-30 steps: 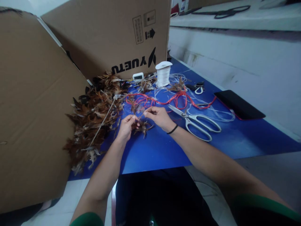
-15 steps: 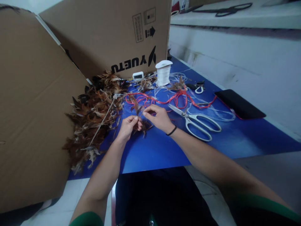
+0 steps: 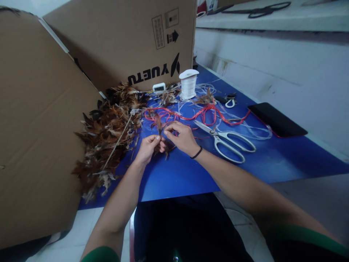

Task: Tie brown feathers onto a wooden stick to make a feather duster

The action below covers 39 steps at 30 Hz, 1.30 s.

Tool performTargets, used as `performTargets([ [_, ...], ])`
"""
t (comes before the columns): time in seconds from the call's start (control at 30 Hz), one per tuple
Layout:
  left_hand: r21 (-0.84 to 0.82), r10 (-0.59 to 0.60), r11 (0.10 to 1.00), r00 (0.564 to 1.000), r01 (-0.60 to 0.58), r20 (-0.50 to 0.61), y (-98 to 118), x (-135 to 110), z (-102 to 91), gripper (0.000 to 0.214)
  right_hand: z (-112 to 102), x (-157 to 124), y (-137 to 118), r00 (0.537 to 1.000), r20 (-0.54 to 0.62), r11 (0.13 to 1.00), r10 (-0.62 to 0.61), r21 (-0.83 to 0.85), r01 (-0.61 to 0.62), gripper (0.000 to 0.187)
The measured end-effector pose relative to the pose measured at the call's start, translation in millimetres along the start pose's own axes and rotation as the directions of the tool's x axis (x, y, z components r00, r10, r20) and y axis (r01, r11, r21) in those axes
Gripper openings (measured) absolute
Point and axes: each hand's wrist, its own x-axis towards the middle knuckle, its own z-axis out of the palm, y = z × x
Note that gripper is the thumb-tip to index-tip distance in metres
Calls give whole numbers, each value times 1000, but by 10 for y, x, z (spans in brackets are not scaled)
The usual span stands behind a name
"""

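Between thumb and fingers, my left hand (image 3: pixel 149 147) pinches a small brown feather (image 3: pixel 159 123) that points up and away from me. My right hand (image 3: pixel 182 136) is just to its right, thumb and forefinger pinched together close to the feather; what lies between those fingertips is too small to make out. More brown feather tips (image 3: pixel 167 153) show below the hands, over the blue table (image 3: pixel 180 178). Behind the hands runs red ribbon (image 3: pixel 188 118). To the right of my right hand lie large scissors (image 3: pixel 226 140) with pale handles, blades pointing left.
A heap of brown feathers (image 3: pixel 109 134) lies at left against a cardboard box (image 3: pixel 122 40). Behind stand a white spool (image 3: pixel 188 85) and a small white display device (image 3: pixel 159 87). A black phone (image 3: pixel 277 119) and small black-handled snips (image 3: pixel 227 100) lie at right.
The feather now stands more upright above my left fingertips. My right hand has shifted very slightly left; both hands remain close together.
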Motion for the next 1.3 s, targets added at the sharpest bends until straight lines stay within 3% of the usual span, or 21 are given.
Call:
performTargets([
  [0.23,-13,-2,1000,1000,2,11,-6,7,-4,27,25,-22,21,1000,10,1000,0,-11,0,8],
  [0.47,17,56,998,998,-55,-12,-31,16,-27,25,34,7,21,995,-2,989,98,114,-97,6],
  [0.6,47,117,993,988,-113,-100,-23,41,-40,26,14,28,36,983,40,971,177,153,-181,8],
  [0.73,59,208,978,946,-200,-248,9,75,-70,26,-67,62,104,951,146,949,274,116,-292,11],
  [0.87,43,256,966,918,-256,-303,27,94,-98,26,-165,72,166,896,408,985,174,-75,-157,12],
  [0.97,45,249,968,920,-247,-302,23,94,-101,26,-199,58,179,847,517,981,124,-192,-26,15],
  [1.07,60,249,968,921,-242,-301,17,90,-98,26,-212,56,154,853,505,964,130,-265,10,13],
  [1.23,90,253,967,914,-237,-318,21,84,-88,27,-222,68,73,865,495,993,79,-119,-23,14],
  [1.3,100,245,969,917,-225,-315,24,83,-82,26,-199,41,83,871,487,987,67,-159,13,16],
])
